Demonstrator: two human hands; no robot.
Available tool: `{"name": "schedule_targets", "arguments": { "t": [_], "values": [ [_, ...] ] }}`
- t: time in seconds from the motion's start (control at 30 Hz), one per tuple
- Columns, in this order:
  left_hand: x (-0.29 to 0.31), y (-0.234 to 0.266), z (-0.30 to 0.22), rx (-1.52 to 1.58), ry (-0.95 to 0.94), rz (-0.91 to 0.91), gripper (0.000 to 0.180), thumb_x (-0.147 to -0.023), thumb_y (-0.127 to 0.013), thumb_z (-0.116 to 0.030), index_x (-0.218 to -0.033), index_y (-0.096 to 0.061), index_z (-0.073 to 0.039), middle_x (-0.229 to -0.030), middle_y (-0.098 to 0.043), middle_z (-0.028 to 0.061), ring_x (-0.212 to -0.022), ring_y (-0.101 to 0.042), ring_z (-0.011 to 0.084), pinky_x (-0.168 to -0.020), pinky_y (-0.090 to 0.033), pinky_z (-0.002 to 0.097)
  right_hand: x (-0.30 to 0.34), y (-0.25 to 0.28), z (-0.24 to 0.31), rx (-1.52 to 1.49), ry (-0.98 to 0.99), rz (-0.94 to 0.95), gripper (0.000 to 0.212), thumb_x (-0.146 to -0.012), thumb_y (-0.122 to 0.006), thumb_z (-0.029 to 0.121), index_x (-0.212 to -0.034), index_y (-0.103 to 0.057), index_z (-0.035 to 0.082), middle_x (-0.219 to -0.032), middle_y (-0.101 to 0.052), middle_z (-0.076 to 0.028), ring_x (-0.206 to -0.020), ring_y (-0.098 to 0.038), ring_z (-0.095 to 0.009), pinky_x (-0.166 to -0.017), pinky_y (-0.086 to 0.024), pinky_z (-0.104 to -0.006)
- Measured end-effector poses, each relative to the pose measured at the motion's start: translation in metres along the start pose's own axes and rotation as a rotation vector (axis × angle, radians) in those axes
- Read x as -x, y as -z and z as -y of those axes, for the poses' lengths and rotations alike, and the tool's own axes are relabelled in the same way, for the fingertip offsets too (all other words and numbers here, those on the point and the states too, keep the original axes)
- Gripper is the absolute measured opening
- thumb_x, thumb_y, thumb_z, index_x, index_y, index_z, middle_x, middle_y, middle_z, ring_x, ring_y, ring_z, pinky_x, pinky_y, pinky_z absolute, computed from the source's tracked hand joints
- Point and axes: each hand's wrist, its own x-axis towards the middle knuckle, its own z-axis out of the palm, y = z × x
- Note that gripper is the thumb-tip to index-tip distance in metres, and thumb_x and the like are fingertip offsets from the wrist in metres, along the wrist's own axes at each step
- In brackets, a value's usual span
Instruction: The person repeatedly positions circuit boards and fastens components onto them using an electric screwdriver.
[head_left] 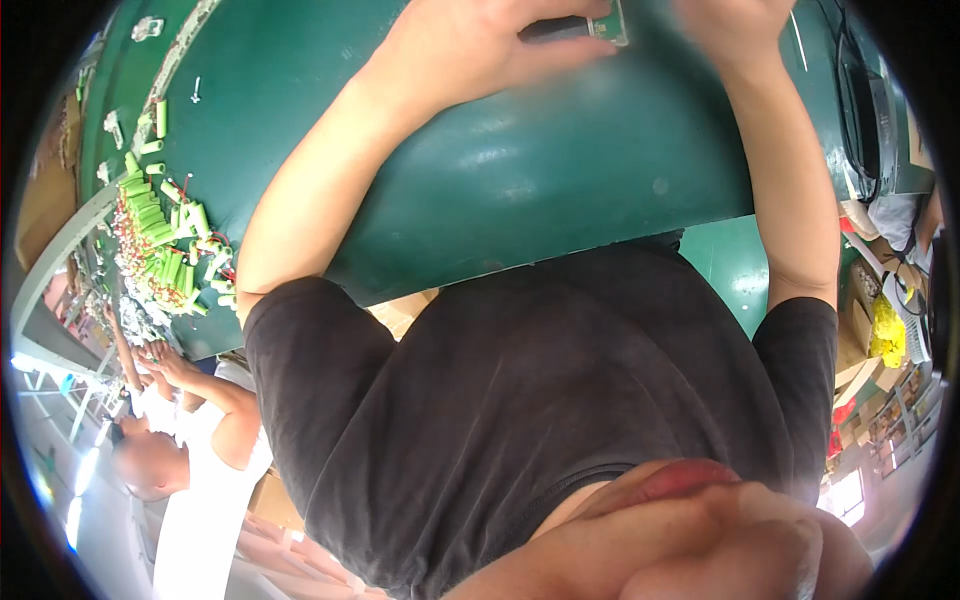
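At the top edge of the view, my left hand (pixel 470 45) grips a small flat piece with a clear edge and a green circuit board (pixel 610 28) between thumb and fingers. Part of that piece is cut off by the frame, and a dark section of it shows inside the grip. My right hand (pixel 735 22) is just to the right, apart from the piece. It is smeared by motion and its fingers run out of view, so I cannot see whether it holds anything. Both forearms reach over the green tabletop (pixel 540 180).
A heap of green cylindrical cells with red wires (pixel 160 235) lies on the left. A small screw (pixel 196 90) sits beyond it. Black cables (pixel 855 110) run along the right side. A co-worker in white (pixel 205 480) works at the lower left. A yellow bag (pixel 887 330) is at right.
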Motion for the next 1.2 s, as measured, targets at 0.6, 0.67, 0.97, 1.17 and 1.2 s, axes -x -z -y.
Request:
{"name": "schedule_targets", "arguments": {
  "t": [0.6,0.67,0.97,1.17,1.2],
  "values": [
    [0.000,-0.004,-0.004,0.048,0.078,-0.017,0.028,-0.073,-0.088,-0.019,-0.096,-0.078,-0.005,-0.130,-0.062,0.0194,-0.118,-0.063,0.0379,-0.099,-0.054,0.0444,-0.004,0.004,-0.011,-0.072,0.093,-0.003,0.024,-0.095,-0.072,0.003,-0.111,-0.055,0.004,-0.092,-0.065,-0.003,-0.060,-0.059,-0.004,-0.051,-0.046,-0.0195],
    [0.000,-0.003,-0.004,0.039,0.075,-0.011,0.028,-0.073,-0.088,-0.020,-0.096,-0.078,-0.006,-0.130,-0.062,0.0195,-0.118,-0.063,0.0380,-0.099,-0.053,0.0446,-0.004,0.003,-0.010,-0.061,0.117,0.016,0.025,-0.095,-0.072,0.003,-0.112,-0.054,0.004,-0.092,-0.065,-0.003,-0.060,-0.059,-0.004,-0.051,-0.046,-0.0196],
    [-0.007,0.007,-0.019,-0.156,0.117,0.108,0.030,-0.072,-0.089,-0.020,-0.096,-0.079,-0.006,-0.130,-0.061,0.0193,-0.117,-0.063,0.0378,-0.099,-0.054,0.0450,-0.006,0.012,-0.020,0.279,0.406,0.122,0.027,-0.096,-0.070,0.001,-0.116,-0.053,0.004,-0.096,-0.064,-0.003,-0.061,-0.059,-0.005,-0.052,-0.045,-0.0201],
    [-0.002,0.004,-0.014,-0.165,0.057,0.104,0.030,-0.072,-0.089,-0.020,-0.096,-0.079,-0.006,-0.132,-0.060,0.0206,-0.116,-0.064,0.0372,-0.100,-0.053,0.0447,0.000,0.007,-0.015,-0.101,0.112,0.037,0.029,-0.095,-0.071,0.000,-0.118,-0.054,0.005,-0.101,-0.066,-0.003,-0.063,-0.059,-0.005,-0.052,-0.046,-0.0199],
    [0.000,0.001,-0.012,-0.026,0.111,0.062,0.030,-0.072,-0.089,-0.020,-0.096,-0.079,-0.006,-0.133,-0.060,0.0209,-0.117,-0.063,0.0373,-0.100,-0.053,0.0446,0.000,0.006,-0.017,-0.104,0.142,0.044,0.029,-0.095,-0.071,0.000,-0.118,-0.055,0.004,-0.102,-0.066,-0.003,-0.063,-0.059,-0.005,-0.052,-0.047,-0.0199]
  ]
}}
